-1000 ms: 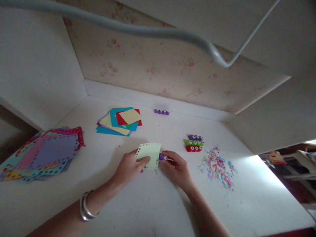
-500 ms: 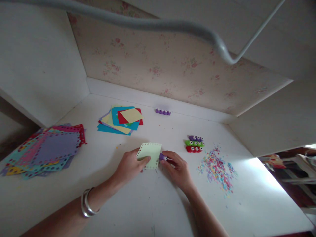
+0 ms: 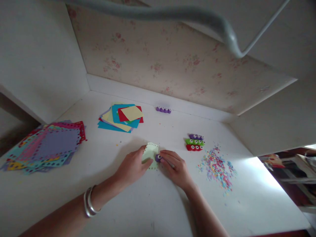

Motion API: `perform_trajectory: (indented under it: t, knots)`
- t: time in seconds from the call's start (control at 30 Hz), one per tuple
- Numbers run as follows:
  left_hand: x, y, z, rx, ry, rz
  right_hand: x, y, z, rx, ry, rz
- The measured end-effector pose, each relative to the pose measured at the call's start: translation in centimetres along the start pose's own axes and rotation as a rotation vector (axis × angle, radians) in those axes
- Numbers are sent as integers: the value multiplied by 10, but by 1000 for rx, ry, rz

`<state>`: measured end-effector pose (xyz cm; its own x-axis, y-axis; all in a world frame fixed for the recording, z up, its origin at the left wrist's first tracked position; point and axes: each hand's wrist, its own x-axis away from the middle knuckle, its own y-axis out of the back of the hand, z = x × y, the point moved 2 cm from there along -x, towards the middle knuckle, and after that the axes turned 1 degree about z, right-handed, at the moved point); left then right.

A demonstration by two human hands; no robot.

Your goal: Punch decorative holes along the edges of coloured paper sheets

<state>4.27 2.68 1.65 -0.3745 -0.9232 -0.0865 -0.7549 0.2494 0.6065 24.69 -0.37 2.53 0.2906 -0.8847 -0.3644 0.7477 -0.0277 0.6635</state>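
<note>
Between the thumb and fingers of my left hand (image 3: 133, 166) is a small pale green sheet of paper (image 3: 150, 153), with punched holes along its edges. My right hand (image 3: 177, 169) grips a small purple craft punch (image 3: 158, 158) with a white eye-like spot, at the sheet's right edge. The punch covers part of that edge, so I cannot tell whether its slot is around the paper. Both hands are low over the white table (image 3: 128, 210).
Punched coloured sheets (image 3: 59, 144) lie in a pile at left. Plain coloured papers (image 3: 132, 113) are stacked behind my left hand. Purple punches (image 3: 163, 110) line the back; purple, green and red ones (image 3: 195, 142) stand at right beside scattered confetti (image 3: 217, 168).
The purple punch and right fingers have shifted left, now overlapping the green sheet's right edge. The sheet is turned slightly, and my left hand has moved a little to the right.
</note>
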Motion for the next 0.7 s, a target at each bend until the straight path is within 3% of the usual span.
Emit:
perform_trajectory:
  t: [0.17,0.3,0.5,0.7]
  knots:
    - [5,2,-3,-98,-89,-181,0,0,-1,-44,36,50]
    - [10,5,-7,-346,-135,-298,0,-3,-2,-30,51,25]
    - [16,0,-8,-447,-222,-104,1,-4,0,-43,27,3]
    - [15,-2,-5,-424,-240,-48,4,-6,1,-66,39,-7]
